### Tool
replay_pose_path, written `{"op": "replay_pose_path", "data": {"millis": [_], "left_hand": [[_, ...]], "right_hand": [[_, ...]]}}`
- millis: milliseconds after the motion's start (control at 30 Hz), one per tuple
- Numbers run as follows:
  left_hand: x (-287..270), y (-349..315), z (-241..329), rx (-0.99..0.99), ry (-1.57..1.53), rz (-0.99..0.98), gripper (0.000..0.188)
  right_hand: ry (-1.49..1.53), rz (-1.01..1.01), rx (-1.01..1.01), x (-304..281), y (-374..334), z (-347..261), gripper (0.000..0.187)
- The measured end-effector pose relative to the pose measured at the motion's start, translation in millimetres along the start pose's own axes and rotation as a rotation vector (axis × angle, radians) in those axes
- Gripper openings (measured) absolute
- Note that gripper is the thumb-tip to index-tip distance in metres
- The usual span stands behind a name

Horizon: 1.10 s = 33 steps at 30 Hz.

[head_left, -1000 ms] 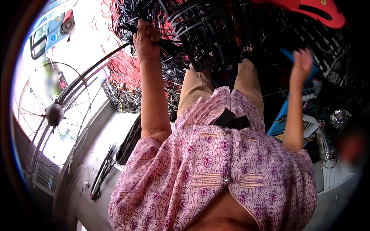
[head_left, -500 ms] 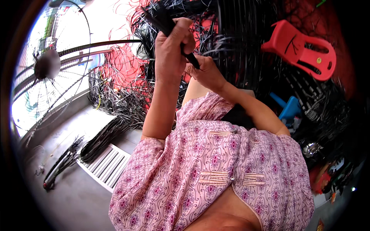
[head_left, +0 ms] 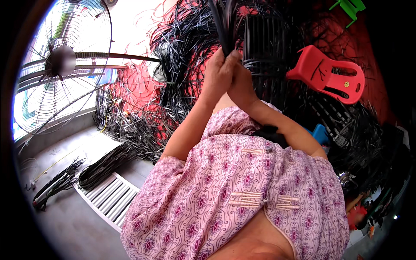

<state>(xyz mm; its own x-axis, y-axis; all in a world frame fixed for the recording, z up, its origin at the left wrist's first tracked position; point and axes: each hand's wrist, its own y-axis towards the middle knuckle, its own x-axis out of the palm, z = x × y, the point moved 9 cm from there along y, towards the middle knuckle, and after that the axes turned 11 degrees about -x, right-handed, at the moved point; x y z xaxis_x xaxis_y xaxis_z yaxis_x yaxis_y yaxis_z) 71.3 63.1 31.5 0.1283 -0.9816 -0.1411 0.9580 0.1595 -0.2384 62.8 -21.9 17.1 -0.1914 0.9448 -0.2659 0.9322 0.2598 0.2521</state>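
My left hand [head_left: 218,74] is closed around the lower end of a bundle of flat black strips [head_left: 226,30]. The strips fan out upward from my fists, away from my body. My right hand [head_left: 241,82] presses against the left one, its fingers curled in at the base of the same bundle; the lower end of the bundle is hidden inside the two hands. Just beyond and to the right lies a black piece of parallel strips [head_left: 265,43], crossed by bands at its near end. A large tangle of loose black strips [head_left: 186,56] spreads to the left of it.
A wire-caged fan [head_left: 60,63] stands at the left. On the right is a small red plastic chair [head_left: 314,69], with a green stool [head_left: 350,8] farther back. A white slatted panel [head_left: 108,197] and black strip bundles [head_left: 106,167] lie on the grey floor at left.
Both hands have moved right and come together at the bundle's base. The bundle, slanting across my hands before, now points away with its strips spread. The view has shifted slightly.
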Motion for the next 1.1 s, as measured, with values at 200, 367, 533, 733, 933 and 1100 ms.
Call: {"op": "replay_pose_path", "data": {"millis": [200, 367, 533, 733, 933, 1100], "left_hand": [[-3.8, 15.0, -27.8, -0.213, -0.555, -0.219, 0.022], [7.7, 9.7, -43.9, -0.292, -0.677, -0.358, 0.025], [30.7, -7.7, -39.6, -0.344, -0.652, -0.484, 0.029], [36.4, -12.8, -37.9, -0.347, -0.657, -0.459, 0.025], [36.2, -9.2, -42.6, -0.348, -0.724, -0.45, 0.022], [40.1, -8.2, -43.1, -0.373, -0.801, -0.488, 0.023]], "right_hand": [[-0.097, -0.352, 0.039, -8.4, 3.4, -9.9, 0.034], [-0.022, -0.099, 0.195, -72.8, 14.0, 7.7, 0.029], [0.399, 0.052, 0.219, -76.6, 29.1, 0.1, 0.027], [0.63, 0.062, 0.288, -70.5, 17.4, 19.7, 0.027], [0.701, 0.055, 0.263, -66.4, 16.8, 22.6, 0.029], [0.723, 0.039, 0.264, -66.1, 18.1, 21.6, 0.03]]}}
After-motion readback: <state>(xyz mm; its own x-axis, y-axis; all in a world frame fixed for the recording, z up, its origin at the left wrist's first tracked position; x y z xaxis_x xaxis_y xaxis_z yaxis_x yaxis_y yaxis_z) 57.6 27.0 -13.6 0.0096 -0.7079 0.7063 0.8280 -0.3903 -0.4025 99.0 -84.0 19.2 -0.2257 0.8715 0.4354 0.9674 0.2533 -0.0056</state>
